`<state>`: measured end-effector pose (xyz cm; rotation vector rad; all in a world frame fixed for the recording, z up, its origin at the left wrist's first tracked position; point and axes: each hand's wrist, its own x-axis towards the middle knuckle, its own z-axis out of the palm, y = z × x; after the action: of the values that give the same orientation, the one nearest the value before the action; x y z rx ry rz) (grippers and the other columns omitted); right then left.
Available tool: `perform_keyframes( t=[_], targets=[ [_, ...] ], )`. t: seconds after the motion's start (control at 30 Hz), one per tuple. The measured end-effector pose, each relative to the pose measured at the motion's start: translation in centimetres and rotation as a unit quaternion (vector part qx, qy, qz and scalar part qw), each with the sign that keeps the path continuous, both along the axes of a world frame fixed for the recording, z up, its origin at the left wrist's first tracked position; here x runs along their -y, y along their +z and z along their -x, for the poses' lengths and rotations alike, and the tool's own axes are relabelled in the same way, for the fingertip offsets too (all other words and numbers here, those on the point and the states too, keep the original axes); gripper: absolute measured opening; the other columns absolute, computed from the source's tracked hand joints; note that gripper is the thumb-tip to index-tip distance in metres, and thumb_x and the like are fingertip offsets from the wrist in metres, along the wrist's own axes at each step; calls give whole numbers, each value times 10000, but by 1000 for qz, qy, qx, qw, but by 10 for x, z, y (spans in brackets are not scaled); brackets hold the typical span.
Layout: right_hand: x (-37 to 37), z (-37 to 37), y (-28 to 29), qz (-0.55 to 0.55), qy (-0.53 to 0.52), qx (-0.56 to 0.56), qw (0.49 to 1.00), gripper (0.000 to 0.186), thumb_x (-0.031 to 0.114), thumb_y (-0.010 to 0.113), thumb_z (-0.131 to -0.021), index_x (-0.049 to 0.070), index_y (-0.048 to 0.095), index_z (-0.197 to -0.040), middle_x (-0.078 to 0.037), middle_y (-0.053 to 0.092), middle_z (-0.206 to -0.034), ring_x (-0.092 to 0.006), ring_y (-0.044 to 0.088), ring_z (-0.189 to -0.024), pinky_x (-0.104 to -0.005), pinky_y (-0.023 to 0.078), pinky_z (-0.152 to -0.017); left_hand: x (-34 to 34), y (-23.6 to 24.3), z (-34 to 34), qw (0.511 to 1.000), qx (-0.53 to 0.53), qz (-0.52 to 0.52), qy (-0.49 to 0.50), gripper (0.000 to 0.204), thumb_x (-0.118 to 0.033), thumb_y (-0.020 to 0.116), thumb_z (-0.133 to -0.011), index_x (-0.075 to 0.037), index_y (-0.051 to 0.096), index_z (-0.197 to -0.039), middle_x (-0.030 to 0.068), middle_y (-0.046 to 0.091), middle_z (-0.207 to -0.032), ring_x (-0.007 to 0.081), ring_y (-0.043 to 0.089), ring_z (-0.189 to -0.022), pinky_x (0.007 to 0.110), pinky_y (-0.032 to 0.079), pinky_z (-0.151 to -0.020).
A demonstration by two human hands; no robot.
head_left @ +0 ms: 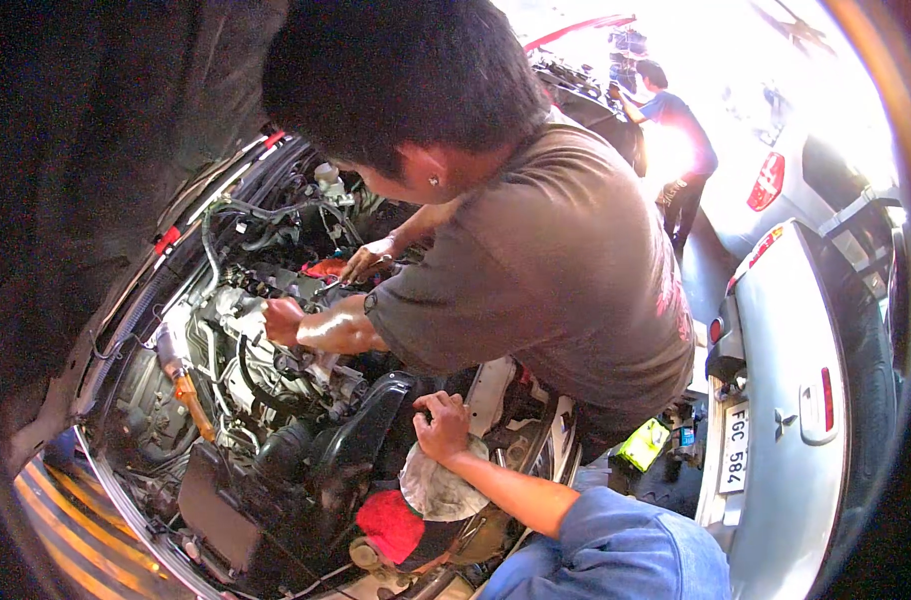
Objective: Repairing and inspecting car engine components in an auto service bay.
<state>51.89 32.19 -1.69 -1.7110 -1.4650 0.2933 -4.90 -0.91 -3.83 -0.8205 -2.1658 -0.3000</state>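
Note:
My right arm, in a blue sleeve, reaches in from the lower right. My right hand (442, 425) rests at the near side of the engine bay, fingers loosely bent, with nothing seen in it. Under its wrist lies a grimy whitish rag (445, 485); a red cloth (390, 525) is beside that. Just left of the hand is a black plastic engine part (360, 425). My left hand is out of view. Across from me a co-worker in a brown shirt leans over the engine (265, 345), both hands in it, near an orange-red cloth (325, 268) and a thin metal tool (330, 285).
The co-worker's body (545, 250) fills the middle. An orange-handled work lamp (190, 400) lies at the engine's left. The raised hood (95, 180) hangs over the left side. A silver car (785, 480) stands at the right, with a yellow-green package (643, 445) near it. Another person (675, 150) works farther back.

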Motion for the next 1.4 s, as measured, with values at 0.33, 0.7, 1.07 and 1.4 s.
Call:
perform_keyframes(
  t=[0.33, 0.7, 1.07, 1.4],
  targets=[
    [1, 0, 0, 11, -4, 7, 1000, 170, 202, 724, -781, 202, 734, -951, -4, 670, -1011, -276, 584, -1032, -454, 432, -921, -3, 1, -6, 1000, -11, 25, 4, 825, -512, 766, -880, 82, 513, -1394, 211, 677, -990, 345, 694, -724, 424, 579, -542],
    [1, -2, 0, 15, 17, 5, 1000, 186, 197, 719, -788, 188, 721, -974, -27, 666, -1025, -314, 575, -1050, -483, 428, -930, 3, -2, -4, 998, -27, 64, 12, 863, -526, 772, -878, 104, 502, -1402, 217, 680, -959, 322, 692, -710, 403, 567, -515],
    [0, 0, 1, 10, 11, 2, 1000, 168, 193, 684, -788, 171, 739, -945, -27, 682, -1017, -306, 588, -1038, -479, 435, -938, -6, 9, -7, 979, 201, -15, 10, 743, -335, 601, -999, -16, 310, -1604, 293, 511, -1498, 451, 573, -1295, 519, 442, -1118],
    [-6, -1, -35, 55, 13, 43, 997, 354, 307, 695, -816, 171, 746, -1139, -125, 696, -1146, -381, 576, -1135, -546, 415, -974, -3, -16, 24, 992, 128, 9, 17, 728, -337, 588, -1004, -42, 311, -1609, 274, 486, -1529, 449, 536, -1338, 521, 464, -1099]
  ],
)
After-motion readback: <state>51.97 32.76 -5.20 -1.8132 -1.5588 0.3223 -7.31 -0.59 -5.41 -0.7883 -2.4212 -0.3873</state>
